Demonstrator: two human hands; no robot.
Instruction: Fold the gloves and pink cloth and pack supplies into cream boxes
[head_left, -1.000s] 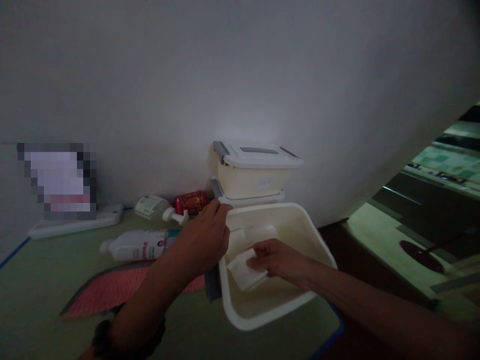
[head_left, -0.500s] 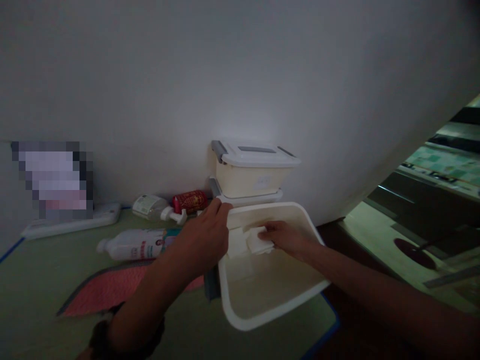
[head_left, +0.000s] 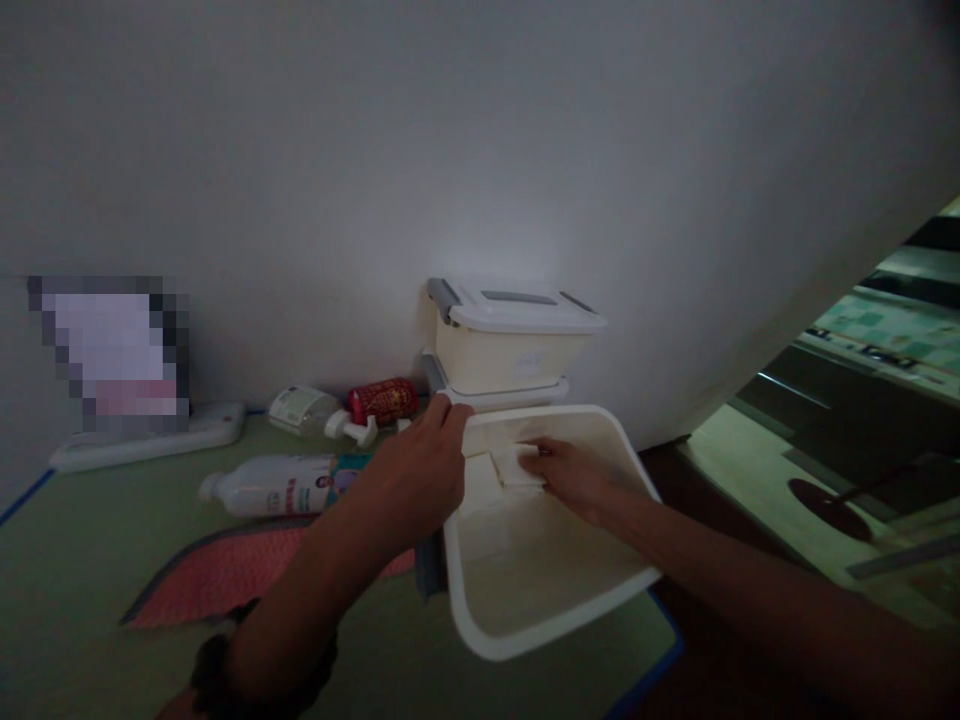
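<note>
My left hand [head_left: 427, 465] is closed on the left back rim of a cream plastic bin [head_left: 540, 640], which is tilted so its inside faces me. Inside that bin, my right hand [head_left: 570, 475] pinches a folded white cloth or tissue [head_left: 514, 467] against the far wall; I cannot make out which it is. The fingertips of my right hand are partly hidden behind the cloth. Just behind the bin stands a lidded cream storage box [head_left: 517, 350] with grey latches, stacked on another box whose lid edge shows.
To the left, a white bottle [head_left: 270, 485], a clear pump bottle [head_left: 307, 412] and a red can [head_left: 384, 400] lie on the green tabletop [head_left: 82, 560]. A pink cloth [head_left: 217, 575] with grey edging lies nearer me. A wall [head_left: 337, 200] rises behind.
My right hand has moved the white folded piece slightly farther up the bin's inner wall. My left hand keeps hold of the rim. The whole view has shifted a little.
</note>
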